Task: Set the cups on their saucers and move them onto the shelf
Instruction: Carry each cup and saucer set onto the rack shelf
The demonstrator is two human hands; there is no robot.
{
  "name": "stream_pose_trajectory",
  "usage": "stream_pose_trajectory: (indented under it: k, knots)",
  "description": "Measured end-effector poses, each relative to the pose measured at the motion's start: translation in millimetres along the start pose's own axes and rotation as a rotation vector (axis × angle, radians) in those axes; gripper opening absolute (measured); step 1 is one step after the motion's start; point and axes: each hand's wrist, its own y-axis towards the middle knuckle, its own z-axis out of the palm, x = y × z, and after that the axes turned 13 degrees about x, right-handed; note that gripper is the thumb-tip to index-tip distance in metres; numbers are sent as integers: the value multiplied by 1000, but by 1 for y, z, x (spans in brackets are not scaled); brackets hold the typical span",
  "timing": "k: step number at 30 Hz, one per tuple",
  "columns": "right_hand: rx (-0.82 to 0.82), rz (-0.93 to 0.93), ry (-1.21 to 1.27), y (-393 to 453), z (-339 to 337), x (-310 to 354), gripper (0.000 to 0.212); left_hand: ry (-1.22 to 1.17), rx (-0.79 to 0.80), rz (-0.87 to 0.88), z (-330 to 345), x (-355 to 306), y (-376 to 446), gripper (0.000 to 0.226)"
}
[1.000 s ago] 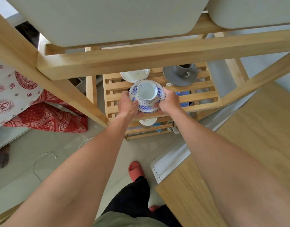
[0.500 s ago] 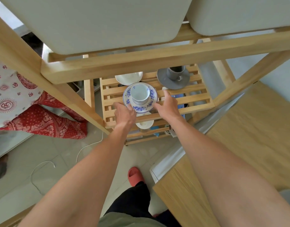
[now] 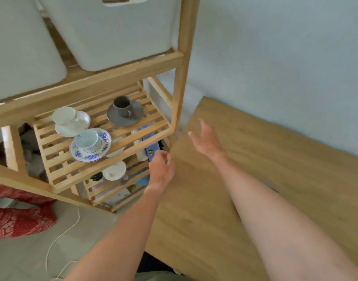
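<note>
On the slatted wooden shelf [image 3: 58, 175] stand three sets. A white cup [image 3: 87, 141] sits on a blue-flowered saucer [image 3: 104, 148] near the front. Behind it a white cup [image 3: 64, 116] rests on a white saucer [image 3: 81, 122]. At the back right a grey cup [image 3: 123, 105] sits on a grey saucer [image 3: 137, 114]. My left hand [image 3: 160, 169] hangs empty with loosely curled fingers at the shelf's front right corner. My right hand [image 3: 207, 139] is open over the wooden table [image 3: 255, 179], holding nothing.
White bins [image 3: 113, 33] fill the level above. Lower shelves hold a white dish [image 3: 114, 171], a blue box [image 3: 151, 149] and small items. A red patterned cloth [image 3: 20, 220] and a white cord [image 3: 58, 238] lie on the floor at left.
Both hands have let go of the blue-flowered saucer and drawn back to the right, away from the shelf. The view has swung right toward the table.
</note>
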Motion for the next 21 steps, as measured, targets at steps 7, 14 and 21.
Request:
stream_pose_trajectory:
  k: [7,14,21]
  knots:
    - [-164,143,0,-50,-114,-121,54,256,444,-16,120,-39,-16,30]
    - [32,390,84,-127,-110,-237,65,565,535,110,173,-52,-41,28]
    - [-75,413,324,-165,-72,-259,63,551,500,83,180,-54,-41,13]
